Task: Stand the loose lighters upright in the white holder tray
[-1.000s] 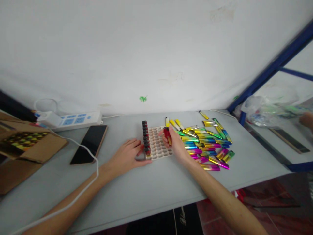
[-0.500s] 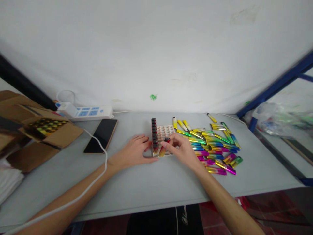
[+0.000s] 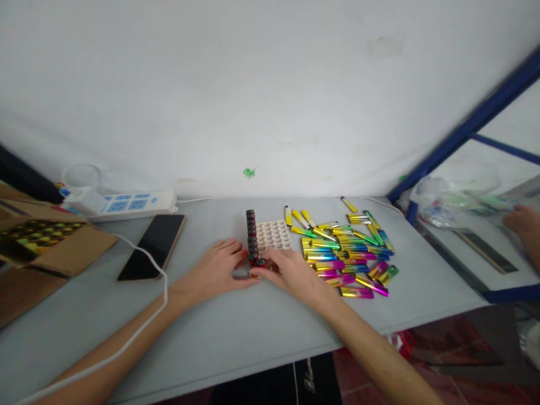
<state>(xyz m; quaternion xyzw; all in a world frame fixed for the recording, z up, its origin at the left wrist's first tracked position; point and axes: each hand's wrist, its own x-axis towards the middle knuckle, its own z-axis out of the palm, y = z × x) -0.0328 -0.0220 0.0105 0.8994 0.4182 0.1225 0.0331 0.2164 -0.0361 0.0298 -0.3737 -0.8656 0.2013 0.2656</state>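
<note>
A white tray with rows of holes (image 3: 274, 233) lies on the grey table. Along its left side stands a row of upright lighters (image 3: 251, 233) with black-and-red tops. At the near left corner, my right hand (image 3: 291, 273) pinches one lighter (image 3: 260, 262) by its upper part; its lower end is mostly hidden by my fingers. My left hand (image 3: 219, 264) rests at the tray's left side with thumb and fingers apart, the fingertips close to the row. To the right of the tray a loose pile of shiny coloured lighters (image 3: 346, 253) lies flat.
A phone (image 3: 154, 247), a power strip (image 3: 135, 203) and an open cardboard box (image 3: 80, 247) with more lighters are on the left. A white cable (image 3: 165, 292) crosses over my left forearm. Beyond the blue frame (image 3: 447, 146), another person's hand (image 3: 523, 222) is near plastic bags (image 3: 439, 197).
My right hand has brought its lighter to the tray's near left corner, where it now stands more upright. The view has turned right, and another person's hand has appeared at the right edge.
</note>
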